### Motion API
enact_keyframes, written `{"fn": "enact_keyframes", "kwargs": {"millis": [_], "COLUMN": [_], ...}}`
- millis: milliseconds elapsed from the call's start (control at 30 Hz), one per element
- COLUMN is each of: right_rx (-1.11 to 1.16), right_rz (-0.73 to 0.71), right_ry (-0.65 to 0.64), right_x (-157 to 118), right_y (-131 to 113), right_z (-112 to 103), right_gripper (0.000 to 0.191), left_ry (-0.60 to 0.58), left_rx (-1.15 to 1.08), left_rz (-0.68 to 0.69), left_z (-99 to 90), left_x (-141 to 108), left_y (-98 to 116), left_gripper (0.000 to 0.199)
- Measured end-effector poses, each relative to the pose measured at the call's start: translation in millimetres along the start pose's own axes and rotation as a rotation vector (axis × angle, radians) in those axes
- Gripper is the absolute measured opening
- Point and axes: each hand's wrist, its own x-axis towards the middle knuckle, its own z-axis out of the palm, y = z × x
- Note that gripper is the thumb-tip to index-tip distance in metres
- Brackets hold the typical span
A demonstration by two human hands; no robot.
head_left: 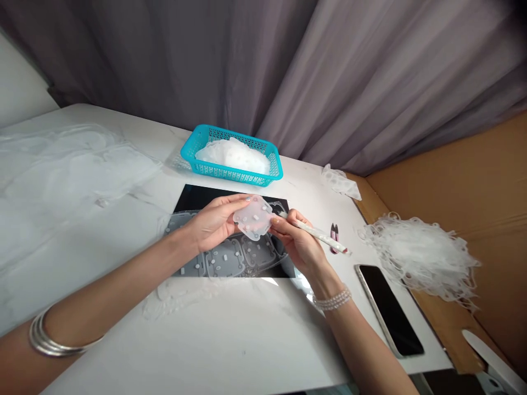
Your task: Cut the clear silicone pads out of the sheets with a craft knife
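Between my two hands is a small translucent silicone-like pad (256, 219) with notched edges, small holes and raised bumps. My left hand (218, 222) pinches its left edge between thumb and fingers. At its right edge, the fingertips of my right hand (302, 244) grip it too. A white pen-like stick (321, 236) with a reddish end is also tucked in my right hand, slanting down to the right. Beneath both hands lies a translucent moulded sheet (224, 258) of similar pads, on a black board (197, 197).
A turquoise basket (191, 151) holding white translucent pieces stands behind the board. Clear sheets (61, 181) cover the left side. Rightward are small pink-handled snips (334, 238), a phone (391, 310), a heap of translucent scraps (424, 260) and a scrap piece (341, 182) near the curtain.
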Motion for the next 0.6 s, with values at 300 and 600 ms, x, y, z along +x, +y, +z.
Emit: {"fn": "enact_keyframes", "kwargs": {"millis": [300,600], "right_rx": [-0.375,-0.130], "right_rz": [-0.291,-0.388], "right_ry": [0.065,0.181], "right_x": [-13.3,-6.7], "right_y": [-4.7,-12.8], "right_z": [10.2,0.3], "right_gripper": [0.040,0.032], "left_ry": [0.160,-0.050], "left_rx": [-0.157,-0.243], "left_rz": [-0.216,-0.275], "left_z": [3.1,-1.0], "left_x": [-1.9,-1.4], "left_y": [-0.9,-1.2], "left_gripper": [0.056,0.064]}}
